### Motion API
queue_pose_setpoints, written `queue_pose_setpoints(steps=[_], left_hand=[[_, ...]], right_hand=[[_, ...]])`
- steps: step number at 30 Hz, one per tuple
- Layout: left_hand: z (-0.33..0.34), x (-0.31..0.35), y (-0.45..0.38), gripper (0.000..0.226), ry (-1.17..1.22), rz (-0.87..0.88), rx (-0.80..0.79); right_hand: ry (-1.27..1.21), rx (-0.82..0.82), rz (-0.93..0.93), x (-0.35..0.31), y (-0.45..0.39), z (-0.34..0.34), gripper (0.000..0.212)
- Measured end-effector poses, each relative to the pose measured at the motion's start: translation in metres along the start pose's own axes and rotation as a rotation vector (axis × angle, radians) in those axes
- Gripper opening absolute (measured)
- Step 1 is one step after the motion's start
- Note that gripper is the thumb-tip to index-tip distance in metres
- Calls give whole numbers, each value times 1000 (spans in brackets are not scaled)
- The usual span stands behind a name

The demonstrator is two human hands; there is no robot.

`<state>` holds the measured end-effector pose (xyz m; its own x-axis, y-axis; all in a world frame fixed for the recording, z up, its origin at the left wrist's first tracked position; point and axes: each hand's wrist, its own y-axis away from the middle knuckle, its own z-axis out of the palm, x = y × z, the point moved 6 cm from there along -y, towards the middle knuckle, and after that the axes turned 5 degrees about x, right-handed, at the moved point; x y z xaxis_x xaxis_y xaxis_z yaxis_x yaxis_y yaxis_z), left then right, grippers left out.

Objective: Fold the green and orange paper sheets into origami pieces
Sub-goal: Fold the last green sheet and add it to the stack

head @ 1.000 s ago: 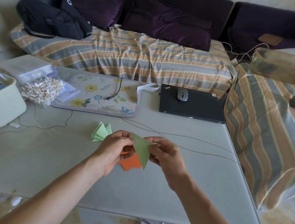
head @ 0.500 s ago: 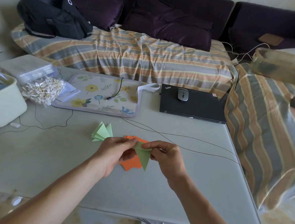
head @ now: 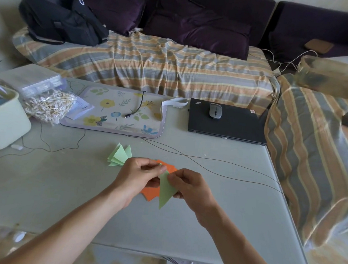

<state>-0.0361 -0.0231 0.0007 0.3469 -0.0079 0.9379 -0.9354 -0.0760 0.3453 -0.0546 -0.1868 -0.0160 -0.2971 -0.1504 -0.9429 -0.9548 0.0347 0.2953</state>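
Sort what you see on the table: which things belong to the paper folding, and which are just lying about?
Folding: green piece pinched by left hand and right hand; folded green stack; orange pieces.
Lying about: laptop, mouse, floral mat, cotton swabs.

Pale grey-green worktop (head: 214, 218), glossy. On it at the far side: closed black laptop (head: 232, 126) bearing a grey mouse (head: 215, 111); floral mat (head: 116, 114) with a cable plug (head: 128, 115). Left: cream tub (head: 0, 126), bag of cotton swabs (head: 48, 106). Near the middle: folded green pieces (head: 118, 156), orange pieces (head: 150, 193), thin wires (head: 218, 161).
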Motion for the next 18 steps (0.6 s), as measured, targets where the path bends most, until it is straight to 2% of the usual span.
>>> queue_pose_setpoints(steps=[3, 6, 8, 12, 18], left_hand=[[5, -1, 2, 16, 9, -39, -75], [15, -12, 7, 23, -116, -130, -238], [18, -17, 10, 20, -143, -154, -295], [16, -16, 6, 12, -210, -72, -282], [14, -16, 3, 19, -328, -12, -268]], right_hand=[[-21, 29, 18, 1, -2, -3, 16], [-75, 89, 51, 2, -3, -8, 15], [-95, 119, 68, 3, -4, -11, 13], [-101, 89, 94, 4, -2, -10, 15], [-30, 54, 58, 4, -1, -8, 17]])
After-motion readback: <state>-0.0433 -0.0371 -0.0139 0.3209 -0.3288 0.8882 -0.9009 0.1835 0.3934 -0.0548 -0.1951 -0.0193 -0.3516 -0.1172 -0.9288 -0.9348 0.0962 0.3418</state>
